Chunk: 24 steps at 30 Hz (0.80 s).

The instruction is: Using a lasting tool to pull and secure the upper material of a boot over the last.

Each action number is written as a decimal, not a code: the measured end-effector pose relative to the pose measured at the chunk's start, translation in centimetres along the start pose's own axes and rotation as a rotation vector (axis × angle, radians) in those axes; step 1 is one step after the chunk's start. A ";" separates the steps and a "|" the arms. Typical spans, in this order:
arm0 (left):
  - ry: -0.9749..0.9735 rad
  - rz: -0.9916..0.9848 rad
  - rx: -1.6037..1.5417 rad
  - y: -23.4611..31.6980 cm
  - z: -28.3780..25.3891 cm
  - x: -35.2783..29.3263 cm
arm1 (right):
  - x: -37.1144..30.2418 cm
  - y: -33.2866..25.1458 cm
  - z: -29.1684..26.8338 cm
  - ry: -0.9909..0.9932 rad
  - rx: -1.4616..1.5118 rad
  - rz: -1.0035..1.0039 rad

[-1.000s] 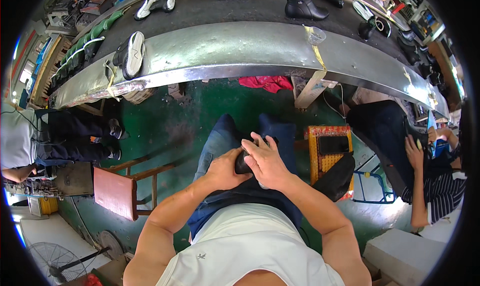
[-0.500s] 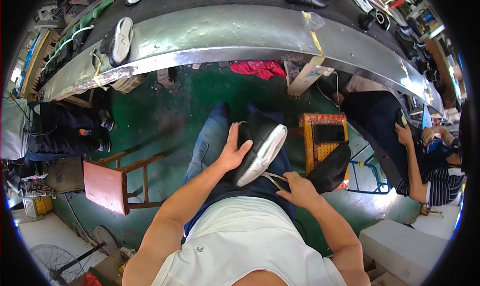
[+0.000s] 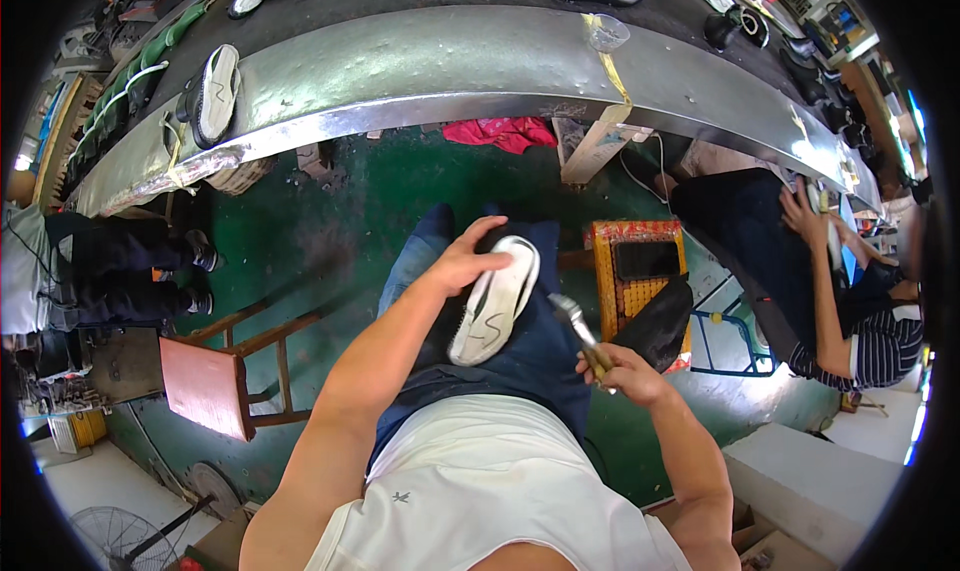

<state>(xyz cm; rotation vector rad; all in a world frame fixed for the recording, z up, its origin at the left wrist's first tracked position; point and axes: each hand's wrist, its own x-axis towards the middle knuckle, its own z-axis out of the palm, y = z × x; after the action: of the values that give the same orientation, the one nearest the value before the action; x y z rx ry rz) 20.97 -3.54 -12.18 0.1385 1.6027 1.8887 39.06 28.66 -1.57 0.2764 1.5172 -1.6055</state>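
Note:
Over my lap, my left hand [image 3: 466, 263] grips a dark shoe upper by its far end. The shoe [image 3: 495, 306] lies bottom up, showing a pale insole with a curved pen line and a gathered dark edge. To its right, my right hand [image 3: 625, 371] is wrapped round the brass-coloured handles of a pair of pliers [image 3: 572, 321]. Their metal head points away from me and up to the left, apart from the shoe. Whether the jaws are open is too small to tell.
A metal-edged bench [image 3: 400, 56] crosses ahead, bearing another pale-bottomed shoe [image 3: 217, 96] and a clear cup [image 3: 606, 33]. A low stool [image 3: 607, 271] with a phone and a black shoe piece stands at right. Another stool [image 3: 203, 386] is at left. People sit or stand on both sides.
The shoe has turned so its pale bottom faces up toward me. My right hand has drawn the pliers away to the right and swung their head outward.

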 end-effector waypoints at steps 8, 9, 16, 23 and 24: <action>0.167 0.092 -0.085 -0.1 -0.2 -5.5 | 4.3 -3.6 5.7 0.173 -0.435 -0.204; 0.197 0.156 0.104 -0.1 -0.4 -5.5 | 5.1 -3.9 6.4 0.124 -0.342 -0.171; 0.154 0.215 0.196 1.5 0.0 -8.1 | 6.7 -7.0 8.4 -0.057 0.029 -0.089; 0.181 0.228 0.502 2.1 -1.6 -8.0 | 8.2 -10.0 7.8 -0.043 -0.144 0.072; 0.161 0.198 0.479 2.3 -1.7 -8.0 | 8.5 -10.3 7.7 -0.017 -0.322 0.058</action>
<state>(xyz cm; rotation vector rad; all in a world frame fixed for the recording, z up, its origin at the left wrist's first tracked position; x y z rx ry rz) 25.48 -9.36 -7.93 0.3675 2.2017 1.6522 29.91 16.68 1.49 0.1251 1.7092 -1.2902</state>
